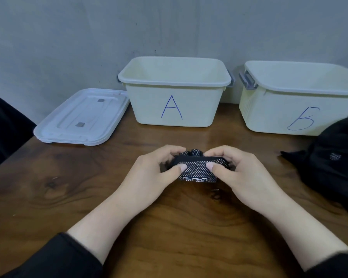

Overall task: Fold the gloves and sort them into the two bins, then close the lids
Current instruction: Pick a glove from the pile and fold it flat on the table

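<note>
A dark wooden table [48, 197] fills the lower part of the view and is backed by a grey wall [68, 37]. Two cream bins are set along the far edge of the table, against the wall. The bin marked B [289, 109] is placed toward the far right corner and is cut off by the right edge of the view; the bin marked A [175, 105] is placed just beside it, near the middle of the far edge. Both bins are seen without lids, and grey latches are visible at their ends. A white lid [82, 117] is laid flat at the far left of the table, just beside bin A; whether it is one lid or two stacked cannot be told. A heap of black gloves [333, 163] is piled at the right edge of the table, in front of bin B. At the middle of the table a folded black glove [195, 169] with white dots is held low over the surface. It is pinched at its left end by the left hand [151, 173] and at its right end by the right hand [243, 173], with both thumbs pressed on the near face and the fingers curled over the top.
</note>
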`<state>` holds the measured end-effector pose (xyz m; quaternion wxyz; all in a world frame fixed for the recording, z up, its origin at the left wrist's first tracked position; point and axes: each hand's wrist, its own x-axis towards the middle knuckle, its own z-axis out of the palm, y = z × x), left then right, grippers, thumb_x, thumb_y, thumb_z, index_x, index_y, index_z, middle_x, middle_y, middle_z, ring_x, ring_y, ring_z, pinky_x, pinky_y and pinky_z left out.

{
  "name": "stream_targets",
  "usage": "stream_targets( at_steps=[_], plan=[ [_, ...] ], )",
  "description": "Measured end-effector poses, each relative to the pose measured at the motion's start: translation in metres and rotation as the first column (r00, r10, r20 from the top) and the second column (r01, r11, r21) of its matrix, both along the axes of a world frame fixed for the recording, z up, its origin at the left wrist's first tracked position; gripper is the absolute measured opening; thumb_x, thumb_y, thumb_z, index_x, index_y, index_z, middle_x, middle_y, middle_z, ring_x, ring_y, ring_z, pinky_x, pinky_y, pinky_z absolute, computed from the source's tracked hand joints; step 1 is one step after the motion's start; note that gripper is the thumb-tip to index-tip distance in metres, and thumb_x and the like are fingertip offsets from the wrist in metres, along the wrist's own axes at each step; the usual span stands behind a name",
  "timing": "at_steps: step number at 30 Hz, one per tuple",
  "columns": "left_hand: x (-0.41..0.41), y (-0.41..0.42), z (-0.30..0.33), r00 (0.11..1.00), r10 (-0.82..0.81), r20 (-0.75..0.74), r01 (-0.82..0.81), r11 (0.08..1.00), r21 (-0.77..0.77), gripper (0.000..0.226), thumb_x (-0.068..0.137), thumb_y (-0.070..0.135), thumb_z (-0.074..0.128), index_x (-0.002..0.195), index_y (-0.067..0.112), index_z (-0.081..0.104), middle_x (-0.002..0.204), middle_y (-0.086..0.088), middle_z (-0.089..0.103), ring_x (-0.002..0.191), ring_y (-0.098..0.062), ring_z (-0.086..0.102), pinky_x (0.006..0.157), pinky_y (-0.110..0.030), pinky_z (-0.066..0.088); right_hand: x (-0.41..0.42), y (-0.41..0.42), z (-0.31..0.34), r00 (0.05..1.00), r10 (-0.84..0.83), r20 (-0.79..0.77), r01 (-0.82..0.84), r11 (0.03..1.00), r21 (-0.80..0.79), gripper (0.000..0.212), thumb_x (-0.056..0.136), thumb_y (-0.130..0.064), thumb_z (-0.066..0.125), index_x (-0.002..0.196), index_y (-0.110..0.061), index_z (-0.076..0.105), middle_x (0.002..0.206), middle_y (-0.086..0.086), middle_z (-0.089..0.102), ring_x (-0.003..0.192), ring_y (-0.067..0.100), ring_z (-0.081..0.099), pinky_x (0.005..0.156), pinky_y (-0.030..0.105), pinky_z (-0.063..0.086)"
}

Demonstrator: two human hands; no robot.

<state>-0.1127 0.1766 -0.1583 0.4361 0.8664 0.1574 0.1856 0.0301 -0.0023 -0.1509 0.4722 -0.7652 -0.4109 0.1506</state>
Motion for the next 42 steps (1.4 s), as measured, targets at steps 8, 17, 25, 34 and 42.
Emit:
stream_targets(
  at_steps=[8,17,25,34,42],
  plan=[
    [0.008,0.016,-0.003,0.962,0.173,0.21,-0.237,0.912,0.336,0.023,0.097,0.028,0.062,0.118,0.023,0.068,0.115,0.015,0.06,0.109,-0.004,0.055,0.097,-0.024,0.044,0.029,0.034,-0.001,0.992,-0.102,-0.072,0.093,0.988,-0.12,0.007,0.096,-0.026,0.067,0.095,-0.028,0.074,0.09,-0.013,0.076,0.082,0.006,0.071,0.071,0.024,0.051],
    [0.013,0.012,-0.015,0.981,-0.122,-0.151,0.188,0.793,0.58,0.054,0.099,0.051,0.032,0.143,0.029,0.053,0.151,0.016,0.046,0.142,-0.005,0.034,0.118,-0.035,0.026,0.045,0.043,-0.015,0.973,-0.171,0.156,0.212,0.929,-0.303,0.018,0.093,-0.041,0.069,0.109,-0.034,0.072,0.114,-0.012,0.065,0.103,0.01,0.061,0.093,0.034,0.05],
    [0.014,0.014,-0.015,0.973,-0.094,-0.21,0.197,0.814,0.547,0.043,0.105,0.038,0.041,0.148,0.038,0.045,0.154,0.027,0.034,0.145,0.005,0.018,0.119,-0.026,0.005,0.061,0.062,0.038,0.973,0.203,0.112,-0.098,0.796,-0.598,0.049,0.084,-0.049,0.076,0.127,-0.027,0.068,0.112,-0.016,0.069,0.104,0.0,0.063,0.096,0.02,0.046],
    [0.012,0.022,-0.01,0.991,0.032,0.128,-0.067,0.959,0.275,0.023,0.1,0.026,0.057,0.118,0.027,0.071,0.117,0.024,0.065,0.115,0.004,0.054,0.102,-0.021,0.041,0.062,0.099,0.054,0.915,0.402,0.002,-0.236,0.54,-0.808,0.027,0.084,-0.04,0.078,0.106,-0.03,0.068,0.101,-0.009,0.071,0.099,0.016,0.066,0.092,0.035,0.053],
    [0.014,0.016,-0.001,0.88,0.465,0.099,-0.307,0.715,-0.628,0.012,0.097,0.026,0.061,0.104,0.028,0.072,0.1,0.005,0.076,0.095,-0.008,0.072,0.093,-0.032,0.056,0.051,0.067,0.042,0.925,0.051,-0.377,-0.197,0.913,-0.358,0.018,0.088,-0.009,0.075,0.106,-0.005,0.073,0.1,0.01,0.078,0.099,0.025,0.074,0.088,0.032,0.059]
  ],
)
